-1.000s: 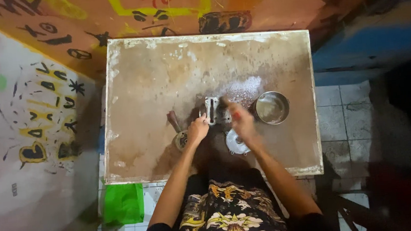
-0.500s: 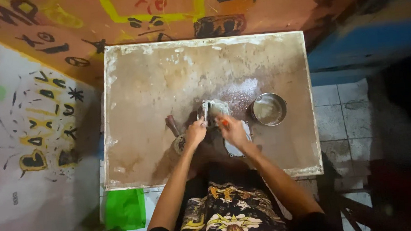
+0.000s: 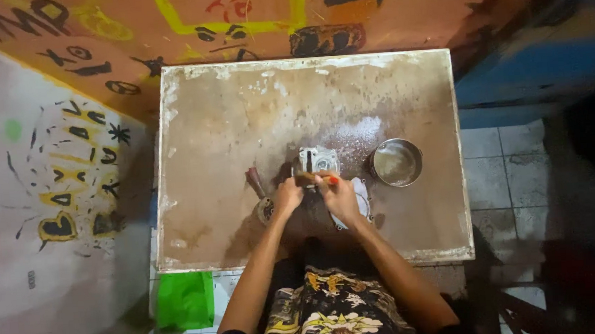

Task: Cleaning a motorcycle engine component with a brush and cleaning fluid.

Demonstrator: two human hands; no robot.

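Head view: boxy grey metal casting (image 3: 316, 160).

In front of me stands a worn brown table (image 3: 225, 123) with pale chipped edges, behind it an orange wall (image 3: 127, 25) with painted scribbles — white floor tiles (image 3: 482, 168) at right.

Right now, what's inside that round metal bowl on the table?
The round metal bowl shows only a shiny, pale inside, with nothing clearly lying in it. Glare and distance hide whether there is any liquid. Neither hand touches it.
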